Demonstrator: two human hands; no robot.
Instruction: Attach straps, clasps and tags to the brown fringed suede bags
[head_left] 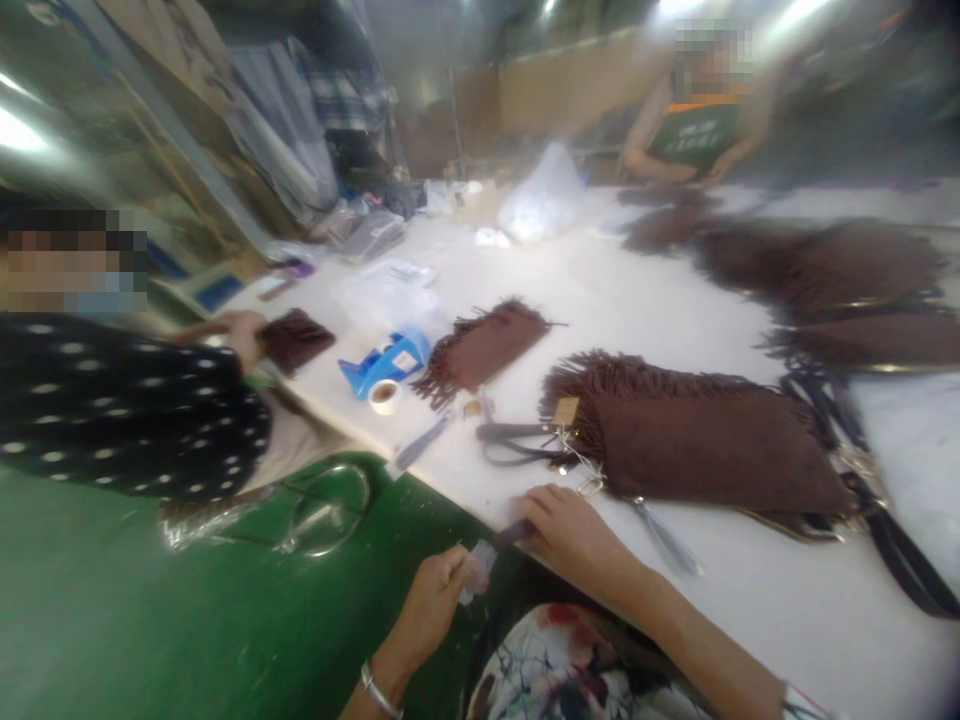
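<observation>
My left hand [439, 592] is closed in a pinch on a small clear plastic sleeve [480, 568], low in front of the table edge. Beside it, my right hand [559, 528] has its fingers curled around a dark brown strap [515, 532], whose end meets the plastic. Whether the strap sits inside the sleeve is blurred. Just beyond my right hand lies a stack of brown fringed bags [712, 450] with a tan hang tag [565, 411] and a looped wrist strap [514, 432]. A grey strip [667, 537], seemingly wrapped in plastic, hangs from the front of the stack.
A single fringed bag [491, 348], a blue tape dispenser [390, 362] and a tape roll [384, 397] lie on the white table [600, 290]. More fringed bags [832, 270] are piled right. One co-worker [127, 410] stands left holding something brown; another [694, 135] is opposite.
</observation>
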